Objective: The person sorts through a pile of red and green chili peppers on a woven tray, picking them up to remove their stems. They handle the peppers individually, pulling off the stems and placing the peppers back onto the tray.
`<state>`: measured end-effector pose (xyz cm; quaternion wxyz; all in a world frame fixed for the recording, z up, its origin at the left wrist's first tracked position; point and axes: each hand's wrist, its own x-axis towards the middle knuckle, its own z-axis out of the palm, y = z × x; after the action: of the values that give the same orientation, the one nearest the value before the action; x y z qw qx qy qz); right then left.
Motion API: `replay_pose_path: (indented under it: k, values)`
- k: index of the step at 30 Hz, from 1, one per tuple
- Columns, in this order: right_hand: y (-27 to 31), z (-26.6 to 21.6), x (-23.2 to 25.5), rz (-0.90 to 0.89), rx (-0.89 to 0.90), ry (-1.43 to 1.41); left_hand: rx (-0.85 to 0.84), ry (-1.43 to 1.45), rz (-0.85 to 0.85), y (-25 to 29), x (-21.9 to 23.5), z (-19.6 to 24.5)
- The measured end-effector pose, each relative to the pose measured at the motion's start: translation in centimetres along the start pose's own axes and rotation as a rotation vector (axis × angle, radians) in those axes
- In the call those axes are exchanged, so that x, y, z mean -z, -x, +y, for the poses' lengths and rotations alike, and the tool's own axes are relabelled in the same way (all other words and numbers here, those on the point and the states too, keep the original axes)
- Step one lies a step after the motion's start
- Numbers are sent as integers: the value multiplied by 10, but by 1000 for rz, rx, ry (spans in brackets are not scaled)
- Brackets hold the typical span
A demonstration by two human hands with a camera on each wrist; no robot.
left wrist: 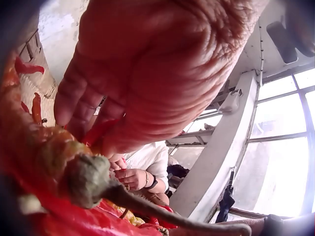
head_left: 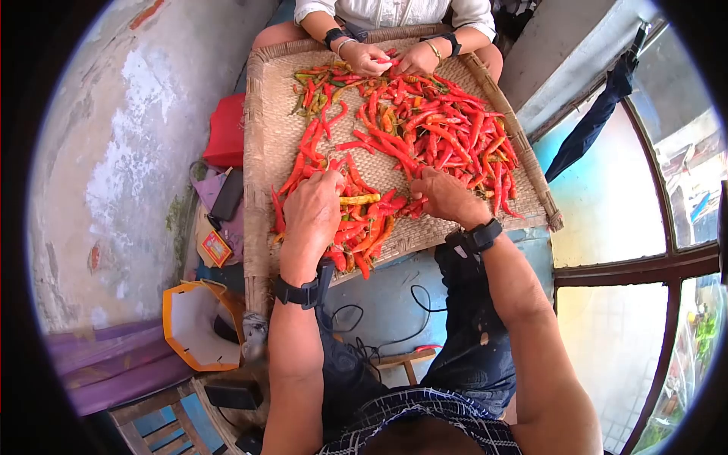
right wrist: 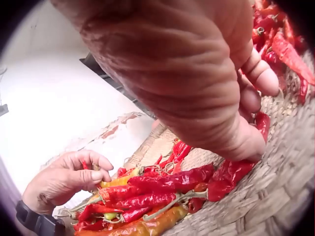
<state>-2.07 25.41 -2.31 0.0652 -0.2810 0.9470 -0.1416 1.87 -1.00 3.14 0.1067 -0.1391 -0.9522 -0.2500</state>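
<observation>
A woven tray (head_left: 271,136) carries many red chili peppers (head_left: 447,125). My left hand (head_left: 312,205) is over the near-left pile, beside a yellow chili pepper (head_left: 359,199). In the left wrist view its thumb and fingers pinch a red chili pepper (left wrist: 101,132); a grey-green stem (left wrist: 91,179) looms close to the camera. My right hand (head_left: 447,199) reaches down at the near edge of the larger heap. Its thumb and curled fingers hold a red chili pepper (right wrist: 263,125) low over the weave, partly hidden by the thumb in the right wrist view.
Across the tray another person's hands (head_left: 368,59) handle a red pepper. A wall (head_left: 114,167) stands at left, with a red bag (head_left: 226,133) and an orange-edged box (head_left: 201,326) beside the tray. Windows (head_left: 607,189) and a folded umbrella (head_left: 595,114) are at right. Cables (head_left: 371,349) lie below.
</observation>
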Motion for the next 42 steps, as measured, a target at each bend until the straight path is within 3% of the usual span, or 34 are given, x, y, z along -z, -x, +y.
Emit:
replay_pose_path:
  k: [4,6,8,10,12,15,16,18,19,21,24,26,28,30,31,32,34,35,37,38,40,42]
  values:
    - [11,7,17,210,115,-71,-4,17,8,1,0,-1]
    - [13,8,30,123,-85,-320,-11,9,25,-2,1,-1]
    - [16,16,31,142,-133,-426,1,-2,-15,-2,-1,-2]
    - [16,9,40,186,-263,-994,4,0,-10,0,-2,-1]
    - [15,10,45,172,-349,-1042,-6,-10,9,-1,-2,-2]
    - [9,20,48,490,-367,-1092,-44,-37,21,0,-3,-2]
    - [6,23,53,503,-349,-1088,-53,-44,38,-1,-2,-1]
    - [2,32,58,911,-428,-1067,-13,-28,10,0,-2,0]
    - [1,45,52,975,-421,-1175,-26,-24,23,0,-3,-1]
    - [7,64,39,986,-436,-1097,-20,-24,23,1,-1,0]
    - [17,54,39,986,-489,-1014,-28,-27,29,1,-1,1]
    - [22,50,43,860,-465,-790,-25,-27,30,2,-2,0]
    - [24,47,46,766,-487,-834,-44,-33,50,1,-3,-2]
    - [24,49,45,446,-506,-644,-56,-40,49,3,-3,-3]
    - [23,47,46,481,-544,-635,-70,-29,64,3,-3,-3]
    - [20,47,44,620,-482,-987,-82,-17,74,4,-4,-4]
    - [11,56,47,977,-415,-1078,-65,-2,55,4,-6,-6]
    - [7,63,46,971,-423,-1077,-55,-8,50,3,-4,-4]
    - [3,63,44,1307,-346,151,-53,-15,41,3,-3,-3]
    - [5,59,37,1155,-409,76,-46,-13,35,4,-3,-3]
    - [-1,38,26,892,-265,-280,-54,-38,48,3,-3,-1]
    - [-17,18,17,813,-217,-214,-33,-42,37,3,-4,-2]
